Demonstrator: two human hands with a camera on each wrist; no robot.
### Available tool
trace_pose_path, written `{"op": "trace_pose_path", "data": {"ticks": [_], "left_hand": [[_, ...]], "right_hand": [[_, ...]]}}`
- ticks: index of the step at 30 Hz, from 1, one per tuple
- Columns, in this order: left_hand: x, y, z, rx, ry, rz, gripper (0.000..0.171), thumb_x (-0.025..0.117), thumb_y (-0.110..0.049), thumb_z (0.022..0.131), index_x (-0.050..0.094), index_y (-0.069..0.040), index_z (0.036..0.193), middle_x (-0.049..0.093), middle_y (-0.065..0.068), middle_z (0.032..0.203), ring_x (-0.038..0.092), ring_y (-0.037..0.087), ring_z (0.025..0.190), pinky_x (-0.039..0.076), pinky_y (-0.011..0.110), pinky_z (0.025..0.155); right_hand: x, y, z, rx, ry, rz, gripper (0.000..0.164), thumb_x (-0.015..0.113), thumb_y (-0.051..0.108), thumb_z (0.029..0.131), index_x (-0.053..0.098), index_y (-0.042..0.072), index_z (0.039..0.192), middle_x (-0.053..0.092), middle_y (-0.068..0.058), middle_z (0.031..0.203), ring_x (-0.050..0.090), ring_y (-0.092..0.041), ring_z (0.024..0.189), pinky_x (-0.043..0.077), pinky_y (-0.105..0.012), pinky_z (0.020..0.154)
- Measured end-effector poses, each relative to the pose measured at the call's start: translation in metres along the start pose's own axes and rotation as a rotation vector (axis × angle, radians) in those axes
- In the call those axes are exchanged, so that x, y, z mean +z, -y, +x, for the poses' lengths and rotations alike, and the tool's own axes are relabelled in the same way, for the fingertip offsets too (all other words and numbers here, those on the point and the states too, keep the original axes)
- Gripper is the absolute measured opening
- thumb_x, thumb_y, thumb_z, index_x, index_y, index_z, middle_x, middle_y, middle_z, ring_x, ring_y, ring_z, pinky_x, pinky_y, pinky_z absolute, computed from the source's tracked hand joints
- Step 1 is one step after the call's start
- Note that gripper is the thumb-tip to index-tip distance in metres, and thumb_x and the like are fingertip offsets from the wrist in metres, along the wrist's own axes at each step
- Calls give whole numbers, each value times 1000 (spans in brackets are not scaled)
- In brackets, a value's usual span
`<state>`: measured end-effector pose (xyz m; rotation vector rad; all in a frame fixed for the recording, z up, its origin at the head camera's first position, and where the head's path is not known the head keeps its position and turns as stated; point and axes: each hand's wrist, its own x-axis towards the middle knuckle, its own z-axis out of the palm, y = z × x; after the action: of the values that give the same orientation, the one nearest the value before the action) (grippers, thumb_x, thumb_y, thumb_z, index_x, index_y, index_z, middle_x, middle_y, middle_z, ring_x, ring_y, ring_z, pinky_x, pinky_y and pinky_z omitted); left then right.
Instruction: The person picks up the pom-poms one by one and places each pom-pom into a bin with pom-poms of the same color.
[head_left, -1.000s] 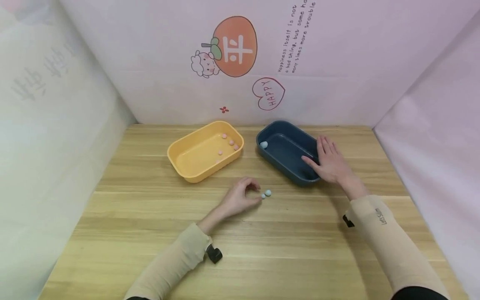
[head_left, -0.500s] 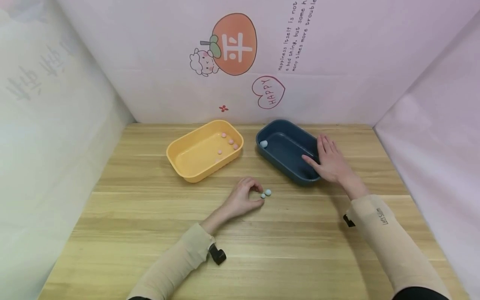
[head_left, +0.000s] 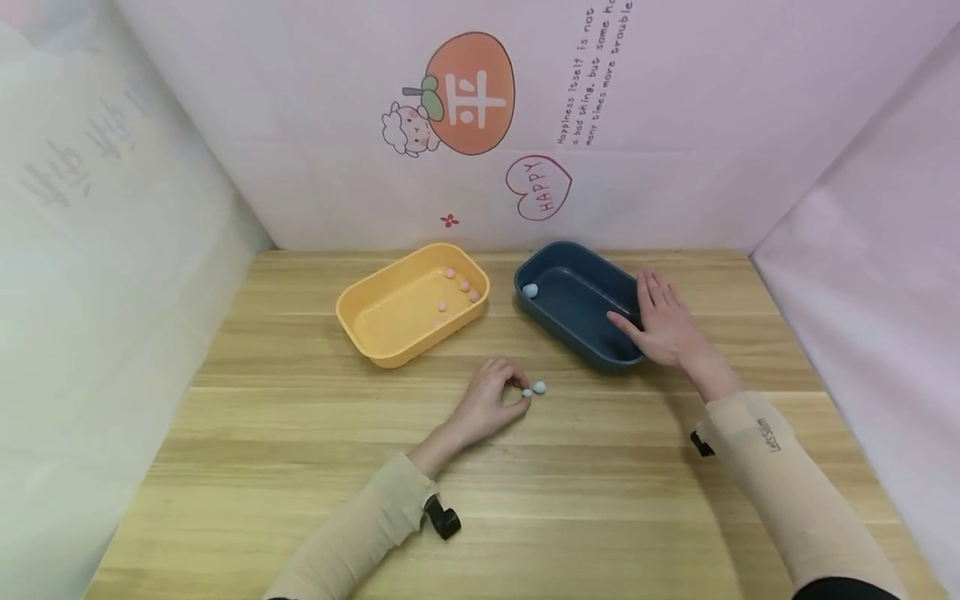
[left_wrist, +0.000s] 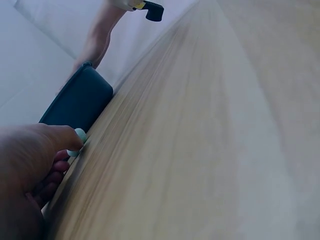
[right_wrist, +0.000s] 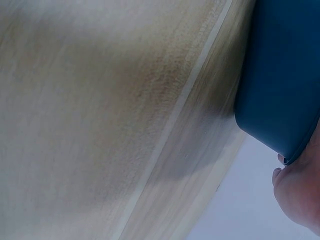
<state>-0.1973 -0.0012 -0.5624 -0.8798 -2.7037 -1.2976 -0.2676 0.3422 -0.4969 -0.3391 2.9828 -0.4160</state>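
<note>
My left hand (head_left: 491, 402) is low on the table, its thumb and forefinger pinching a small pale blue ball (head_left: 527, 393). Just to the right lies a slightly larger pale blue ball (head_left: 540, 387). In the left wrist view, the thumb partly covers the two balls. My right hand (head_left: 667, 329) rests on the right end of a dark blue bin (head_left: 577, 333), fingers extended along the rim and thumb over the inner side. Inside that bin, a bigger pale blue ball (head_left: 530, 291) lies at the left end.
Left of the dark blue bin stands a yellow bin (head_left: 397, 342) with several small pink balls (head_left: 464, 286) at its right side. Both bins stand on the wooden table (head_left: 585, 500) near a printed white cloth (head_left: 337, 167). Cloth also hangs at both sides.
My left hand has shifted slightly right, and its thumb and forefinger have closed on the smaller ball. The right hand stays on the dark blue bin.
</note>
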Motion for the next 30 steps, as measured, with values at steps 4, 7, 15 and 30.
{"op": "trace_pose_path", "data": {"ticks": [4, 7, 15, 30], "left_hand": [[0, 1, -1, 0, 0, 7, 13, 84, -9, 93, 74, -10, 101, 73, 6, 109, 63, 23, 112, 54, 40, 104], [0, 1, -1, -5, -1, 0, 13, 84, -9, 93, 74, -10, 102, 73, 6, 109, 63, 24, 113, 54, 41, 105], [-1, 2, 0, -41, -32, -126, 10, 80, -8, 94, 75, -7, 104, 76, 8, 108, 67, 23, 112, 57, 38, 106], [-16, -2, 0, -59, -64, -228, 8, 81, -4, 94, 79, -4, 101, 80, 11, 105, 74, 21, 101, 62, 27, 94]], "right_hand": [[1, 0, -1, -2, -2, 5, 106, 36, 69, 113, -4, -9, 172, -6, -32, 182, -3, -51, 171, 2, -67, 140], [2, -1, -2, -5, -7, 8, 106, 35, 69, 113, -3, -10, 172, -5, -33, 182, -2, -52, 171, 2, -67, 140], [3, -5, -3, -3, -5, 14, 106, 33, 70, 113, -7, -9, 171, -5, -35, 181, -2, -53, 171, 1, -67, 140], [2, -4, -1, -9, -16, 5, 104, 33, 69, 113, -5, -9, 172, 0, -36, 181, 1, -54, 170, 3, -68, 140]]}}
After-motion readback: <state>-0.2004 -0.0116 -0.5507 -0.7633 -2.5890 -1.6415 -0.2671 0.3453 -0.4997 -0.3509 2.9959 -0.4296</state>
